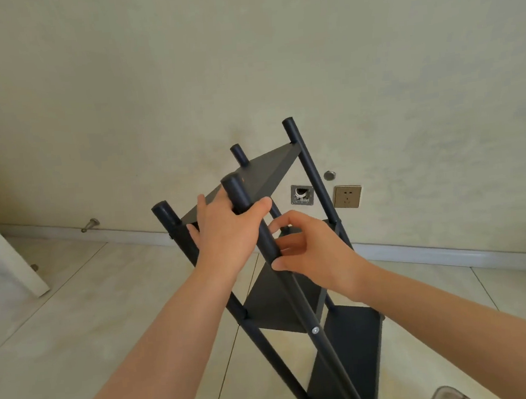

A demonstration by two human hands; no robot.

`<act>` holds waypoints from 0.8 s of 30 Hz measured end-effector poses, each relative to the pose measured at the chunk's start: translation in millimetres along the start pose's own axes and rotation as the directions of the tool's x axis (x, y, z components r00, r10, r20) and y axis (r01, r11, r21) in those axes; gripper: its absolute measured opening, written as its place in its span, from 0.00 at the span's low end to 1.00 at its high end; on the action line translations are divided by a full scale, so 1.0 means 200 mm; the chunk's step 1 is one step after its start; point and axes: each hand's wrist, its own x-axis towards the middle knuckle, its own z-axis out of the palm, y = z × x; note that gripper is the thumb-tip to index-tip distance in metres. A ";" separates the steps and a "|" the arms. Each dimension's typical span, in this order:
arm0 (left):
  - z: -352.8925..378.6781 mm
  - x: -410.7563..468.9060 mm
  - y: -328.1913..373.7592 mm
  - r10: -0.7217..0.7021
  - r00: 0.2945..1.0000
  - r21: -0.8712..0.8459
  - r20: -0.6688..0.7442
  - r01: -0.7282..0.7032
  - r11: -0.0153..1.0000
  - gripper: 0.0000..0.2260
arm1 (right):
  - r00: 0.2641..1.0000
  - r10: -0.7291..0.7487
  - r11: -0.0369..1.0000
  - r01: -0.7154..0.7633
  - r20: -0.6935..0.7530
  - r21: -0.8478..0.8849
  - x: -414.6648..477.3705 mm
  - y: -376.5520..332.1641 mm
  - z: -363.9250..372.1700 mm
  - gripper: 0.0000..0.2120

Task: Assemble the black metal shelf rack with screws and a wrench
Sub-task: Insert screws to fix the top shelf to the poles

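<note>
The black metal shelf rack (350, 346) stands tilted on the tiled floor, its four round posts sticking up past the top shelf (271, 167). My left hand (226, 233) lies on the near edge of the top shelf, thumb hooked round the near post (239, 191). Just below it, my right hand (316, 251) curls round the same post, thumb underneath and fingers behind. A silver screw head (315, 330) shows lower on that post. Two lower shelves are visible beneath my arms. No wrench is in view.
The wall lies close behind the rack, with a gold socket (347, 196), an open wall box (301, 194) and a round cap (329, 175). A door stopper (90, 225) sits at the baseboard, a white panel (4, 251) leans at left, a clear container (450, 397) at bottom right.
</note>
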 end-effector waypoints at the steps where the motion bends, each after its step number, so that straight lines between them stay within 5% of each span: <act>1: -0.01 -0.04 0.01 0.017 1.000 -0.010 0.010 -0.017 1.000 0.17 | 1.000 0.005 1.000 -0.005 0.008 0.012 -0.03 -0.01 0.00 0.18; 3: -0.02 -0.10 0.02 0.041 0.998 -0.019 0.039 -0.040 0.999 0.06 | 0.999 0.020 0.999 -0.022 0.033 0.045 -0.10 -0.01 -0.03 0.13; 10: -0.08 -0.26 0.04 0.122 0.990 -0.082 0.077 -0.116 0.990 0.14 | 0.938 0.197 0.979 -0.203 -0.285 0.010 -0.32 0.15 -0.31 0.04; 17: -0.20 -0.31 0.00 0.193 0.959 -0.152 0.206 -0.163 0.975 0.20 | 0.814 0.371 0.928 -0.344 -0.447 0.144 -0.45 0.32 -0.50 0.13; 24: -0.29 -0.28 -0.06 0.281 0.918 -0.178 0.279 -0.238 0.955 0.19 | 0.805 0.370 0.927 -0.355 -0.463 0.124 -0.43 0.34 -0.52 0.22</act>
